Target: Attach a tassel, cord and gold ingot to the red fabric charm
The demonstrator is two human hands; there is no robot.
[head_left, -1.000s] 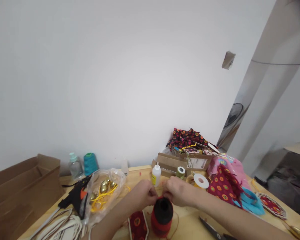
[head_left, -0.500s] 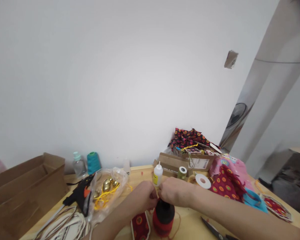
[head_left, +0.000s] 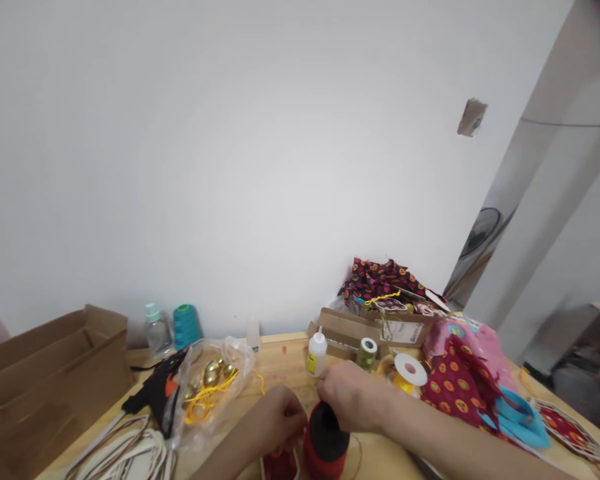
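Note:
A spool of red thread (head_left: 326,459) with a black top stands upright at the table's near middle. My right hand (head_left: 351,398) is closed at the top of the spool, its fingers curled; whatever it pinches is hidden. Left of the spool, my left hand (head_left: 280,421) has its fingers drawn together above a dark red patterned fabric piece (head_left: 280,465) with a pale edge. I cannot make out what lies between those fingers. A loose strand of red thread (head_left: 360,457) curves on the table right of the spool. Scissors (head_left: 424,467) are mostly hidden under my right forearm.
Behind my hands stand a glue bottle (head_left: 317,353), a green spool (head_left: 367,353) and a yellow ribbon roll (head_left: 410,370). Left are a bag of golden bells (head_left: 215,380), a glue gun (head_left: 157,393) and a cardboard box (head_left: 55,387). Patterned cloth (head_left: 460,380) lies right.
My hands have moved apart slightly; the left dropped lower, toward the fabric piece. My right forearm now covers more of the scissors. The view has shifted slightly.

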